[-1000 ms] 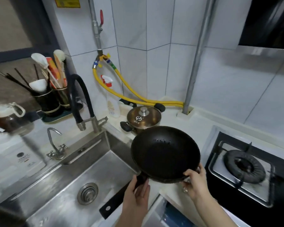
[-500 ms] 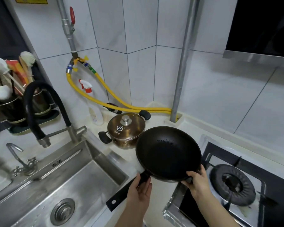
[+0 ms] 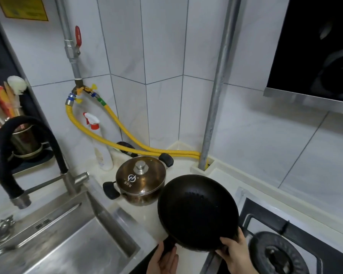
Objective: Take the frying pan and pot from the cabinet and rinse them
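Frying pan [image 3: 197, 212] held level over the counter [image 3: 147, 220] between sink [image 3: 71, 234] and stove [image 3: 281, 252]; left hand [image 3: 163, 261] grips the handle, right hand [image 3: 237, 252] steadies the rim, presumably sharing the weight. Lidded pot [image 3: 141, 179] stands just behind.

Home kitchen, by the steel sink [image 3: 71, 240], gas burner [image 3: 275, 254], tiled walls [image 3: 162, 56] and range hood [image 3: 315, 46].

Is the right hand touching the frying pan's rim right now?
Touching. The head view shows the right hand with its fingers curled over the near right rim of the frying pan, while the left hand holds the handle.
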The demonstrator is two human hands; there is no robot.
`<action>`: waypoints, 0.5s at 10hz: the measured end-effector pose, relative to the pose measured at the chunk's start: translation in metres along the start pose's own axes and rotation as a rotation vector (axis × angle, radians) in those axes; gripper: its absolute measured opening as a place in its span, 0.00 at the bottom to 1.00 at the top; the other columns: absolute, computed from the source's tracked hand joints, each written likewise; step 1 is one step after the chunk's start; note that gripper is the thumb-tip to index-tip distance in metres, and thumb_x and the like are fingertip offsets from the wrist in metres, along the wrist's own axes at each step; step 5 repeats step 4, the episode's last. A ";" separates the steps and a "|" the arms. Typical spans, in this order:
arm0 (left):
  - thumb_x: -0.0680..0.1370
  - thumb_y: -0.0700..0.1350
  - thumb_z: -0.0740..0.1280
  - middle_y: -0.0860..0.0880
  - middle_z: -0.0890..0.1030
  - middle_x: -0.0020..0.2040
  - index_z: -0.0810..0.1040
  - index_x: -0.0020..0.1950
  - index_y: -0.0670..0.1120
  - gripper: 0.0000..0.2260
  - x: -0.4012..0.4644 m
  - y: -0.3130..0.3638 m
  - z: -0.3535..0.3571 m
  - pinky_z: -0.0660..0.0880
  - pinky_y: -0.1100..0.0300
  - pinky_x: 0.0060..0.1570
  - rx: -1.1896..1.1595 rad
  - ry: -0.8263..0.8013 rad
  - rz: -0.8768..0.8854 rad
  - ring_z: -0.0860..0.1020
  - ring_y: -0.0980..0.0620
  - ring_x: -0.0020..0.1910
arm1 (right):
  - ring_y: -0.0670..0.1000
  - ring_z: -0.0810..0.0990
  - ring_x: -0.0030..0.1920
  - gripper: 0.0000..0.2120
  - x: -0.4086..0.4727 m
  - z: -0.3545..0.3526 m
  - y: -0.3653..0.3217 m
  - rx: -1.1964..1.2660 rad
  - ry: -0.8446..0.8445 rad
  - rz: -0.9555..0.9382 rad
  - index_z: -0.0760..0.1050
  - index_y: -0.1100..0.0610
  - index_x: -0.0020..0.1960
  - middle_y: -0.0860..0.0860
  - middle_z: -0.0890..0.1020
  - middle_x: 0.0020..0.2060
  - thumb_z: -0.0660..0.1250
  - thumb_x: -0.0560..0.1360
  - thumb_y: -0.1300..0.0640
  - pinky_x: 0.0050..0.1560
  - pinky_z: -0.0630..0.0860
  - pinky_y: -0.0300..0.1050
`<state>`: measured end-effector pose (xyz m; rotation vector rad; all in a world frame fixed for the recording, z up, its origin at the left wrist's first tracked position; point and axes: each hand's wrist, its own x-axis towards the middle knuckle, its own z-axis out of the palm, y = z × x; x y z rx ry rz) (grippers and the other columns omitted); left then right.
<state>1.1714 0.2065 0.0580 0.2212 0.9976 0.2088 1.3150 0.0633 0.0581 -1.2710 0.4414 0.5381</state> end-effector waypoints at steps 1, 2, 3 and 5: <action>0.78 0.49 0.64 0.37 0.71 0.69 0.70 0.65 0.34 0.22 0.002 0.001 -0.002 0.63 0.50 0.71 0.055 -0.016 -0.011 0.69 0.44 0.70 | 0.64 0.73 0.63 0.34 0.001 -0.001 0.006 -0.083 0.030 -0.005 0.63 0.49 0.72 0.58 0.72 0.67 0.59 0.73 0.76 0.51 0.74 0.58; 0.76 0.53 0.66 0.30 0.71 0.65 0.73 0.56 0.33 0.22 -0.007 0.000 0.000 0.71 0.48 0.61 0.121 -0.030 -0.069 0.74 0.39 0.62 | 0.58 0.75 0.42 0.28 -0.004 -0.001 0.008 -0.254 0.043 -0.030 0.64 0.55 0.70 0.61 0.75 0.53 0.61 0.74 0.74 0.45 0.75 0.54; 0.79 0.52 0.64 0.36 0.76 0.49 0.73 0.47 0.33 0.20 -0.014 0.000 0.002 0.71 0.51 0.42 0.237 -0.102 -0.145 0.76 0.39 0.49 | 0.54 0.72 0.32 0.19 -0.021 -0.001 0.004 -0.531 0.056 -0.101 0.68 0.65 0.61 0.60 0.74 0.35 0.61 0.71 0.74 0.35 0.70 0.47; 0.79 0.49 0.63 0.33 0.74 0.64 0.70 0.66 0.33 0.23 -0.026 0.004 0.005 0.71 0.53 0.39 0.340 -0.099 -0.142 0.75 0.39 0.62 | 0.52 0.73 0.33 0.09 -0.052 0.005 0.004 -0.667 0.035 -0.121 0.72 0.61 0.48 0.54 0.75 0.32 0.64 0.69 0.69 0.38 0.66 0.42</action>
